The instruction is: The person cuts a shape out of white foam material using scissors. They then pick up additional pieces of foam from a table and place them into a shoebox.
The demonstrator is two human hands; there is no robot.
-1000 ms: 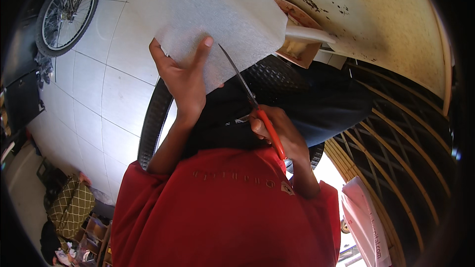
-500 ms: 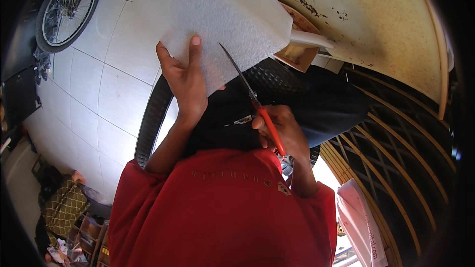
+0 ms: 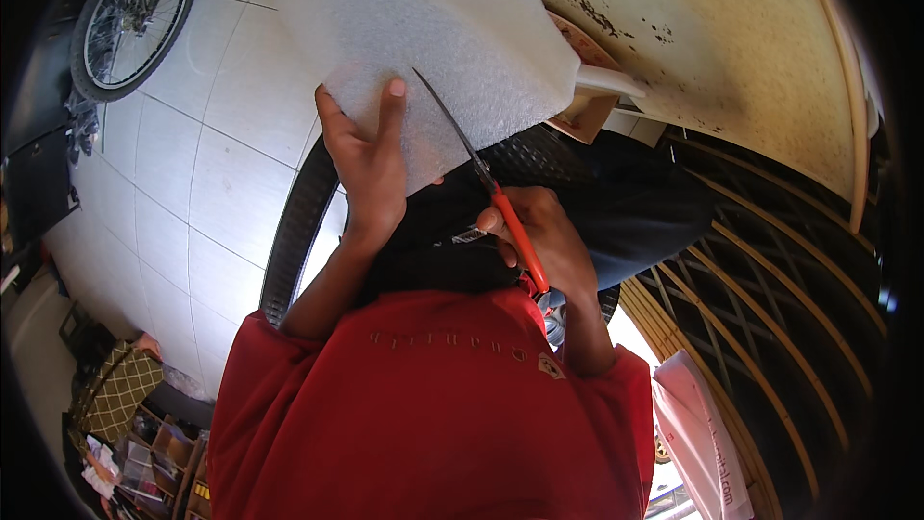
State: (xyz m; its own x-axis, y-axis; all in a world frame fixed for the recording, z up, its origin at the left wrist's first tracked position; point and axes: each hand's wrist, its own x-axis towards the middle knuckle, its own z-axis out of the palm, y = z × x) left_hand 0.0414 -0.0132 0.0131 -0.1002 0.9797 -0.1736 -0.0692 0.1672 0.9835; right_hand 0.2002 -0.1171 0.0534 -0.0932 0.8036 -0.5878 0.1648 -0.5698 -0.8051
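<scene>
A thin, whitish foam sheet [image 3: 462, 29] spreads in front of me above my lap. My left hand [image 3: 371, 169] grips its near left corner, thumb on top and the other fingers partly hidden beneath. In my right hand [image 3: 556, 236] is a pair of scissors [image 3: 517, 236] with orange-red handles. One dark blade lies over the sheet's near edge, its tip pointing away and a little left, close to my left thumb. Whether the other blade is under the sheet I cannot tell.
A black tyre [image 3: 289, 241] curves below the sheet by my legs. At the right are a worn cream panel [image 3: 731, 48], a box [image 3: 582, 125] and a slatted lattice [image 3: 770, 299]. A bicycle wheel [image 3: 130, 24] stands far left; a compartment box [image 3: 173, 448] sits near left.
The scissors have moved slightly farther away and left over the sheet. My left hand and the sheet have shifted a little to the right.
</scene>
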